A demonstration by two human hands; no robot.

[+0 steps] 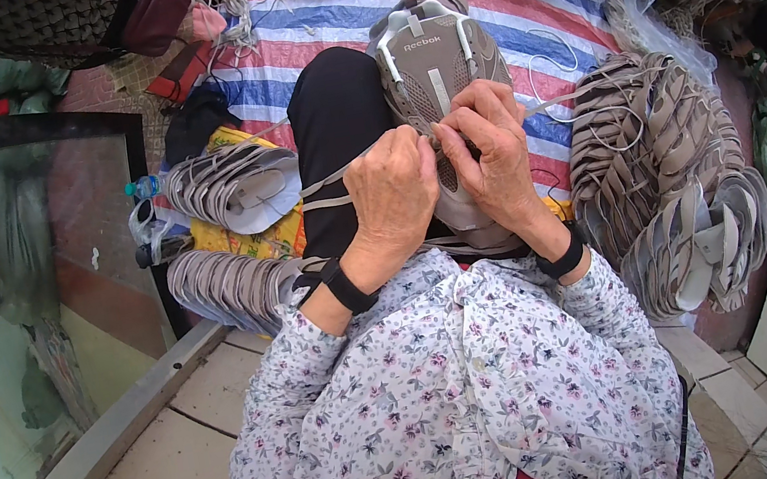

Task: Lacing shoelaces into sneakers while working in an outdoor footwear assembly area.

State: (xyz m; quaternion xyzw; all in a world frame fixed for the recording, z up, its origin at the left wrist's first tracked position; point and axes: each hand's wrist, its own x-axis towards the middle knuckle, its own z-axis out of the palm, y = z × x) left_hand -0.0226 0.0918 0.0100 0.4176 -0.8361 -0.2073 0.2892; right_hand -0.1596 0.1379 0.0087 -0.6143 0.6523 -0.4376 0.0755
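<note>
A grey-brown sneaker upper with white side strips lies over my lap, its toe end toward me. Above its lower part my two hands are close together. My left hand is closed in a fist around a flat beige shoelace, whose loose length trails out to the left over my black trouser leg. My right hand pinches the lace close beside it, and another length runs out to the right. The fingers hide the eyelets and the spot where the lace meets the upper.
Stacks of nested shoe uppers stand at left, lower left and right. A striped tarpaulin covers the ground ahead. A glass panel door stands at the left, and a clear plastic bag lies at the upper right.
</note>
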